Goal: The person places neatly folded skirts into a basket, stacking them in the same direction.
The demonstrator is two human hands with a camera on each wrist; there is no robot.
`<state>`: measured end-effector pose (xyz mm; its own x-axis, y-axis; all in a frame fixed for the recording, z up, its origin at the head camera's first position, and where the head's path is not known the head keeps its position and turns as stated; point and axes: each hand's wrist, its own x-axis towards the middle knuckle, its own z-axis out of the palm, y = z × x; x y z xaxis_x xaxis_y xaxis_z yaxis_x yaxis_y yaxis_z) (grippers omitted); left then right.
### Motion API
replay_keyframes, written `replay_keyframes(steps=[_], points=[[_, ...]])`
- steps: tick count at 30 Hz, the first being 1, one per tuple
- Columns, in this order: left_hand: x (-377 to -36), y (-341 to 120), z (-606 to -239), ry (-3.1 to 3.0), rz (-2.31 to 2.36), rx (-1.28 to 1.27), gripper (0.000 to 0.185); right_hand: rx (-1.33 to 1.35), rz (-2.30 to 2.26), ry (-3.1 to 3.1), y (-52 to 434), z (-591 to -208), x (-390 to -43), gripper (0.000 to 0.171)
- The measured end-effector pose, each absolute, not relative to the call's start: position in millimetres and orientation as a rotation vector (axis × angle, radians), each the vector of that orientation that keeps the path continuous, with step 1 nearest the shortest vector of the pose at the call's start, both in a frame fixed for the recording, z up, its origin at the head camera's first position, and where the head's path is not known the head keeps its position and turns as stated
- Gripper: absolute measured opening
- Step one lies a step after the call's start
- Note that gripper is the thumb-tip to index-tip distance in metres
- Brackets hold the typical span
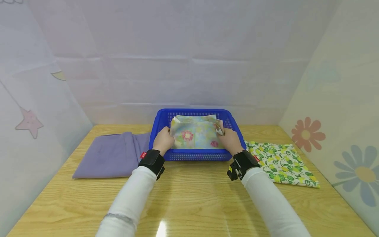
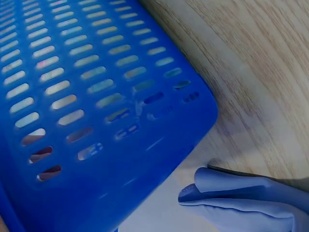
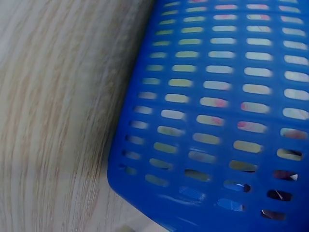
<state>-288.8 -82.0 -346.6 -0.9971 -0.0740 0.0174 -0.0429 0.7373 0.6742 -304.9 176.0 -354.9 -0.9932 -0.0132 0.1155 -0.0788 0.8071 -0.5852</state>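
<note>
A folded floral cloth (image 1: 196,133), pale with pink flowers, is inside the blue plastic basket (image 1: 198,154). My left hand (image 1: 163,141) grips the cloth's left end, reaching over the basket's front left corner. At the opposite end, my right hand (image 1: 231,141) holds the cloth's right edge, where its layers stand up in loose folds. Both wrist views show the slotted basket wall (image 2: 159,140) close up, with bits of the cloth showing through the holes. The fingertips of both hands are hidden behind the cloth or basket.
A folded purple cloth (image 1: 109,156) lies left of the basket, partly behind it. To the right, a lemon-print cloth (image 1: 284,163) is spread flat on the wooden table (image 1: 192,197). White fabric walls (image 1: 189,82) rise behind and at both sides.
</note>
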Motion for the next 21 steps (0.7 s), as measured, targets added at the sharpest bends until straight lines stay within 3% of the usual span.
replay_keyframes(steps=[15, 21], points=[[-300, -83, -353, -2.885, -1.080, 0.010, 0.059, 0.106, 0.785, -2.871, 169, -354, -299, 0.021], [-297, -84, -350, -3.086, -0.932, -0.090, 0.053, 0.108, 0.796, -2.885, 170, -358, -301, 0.026]])
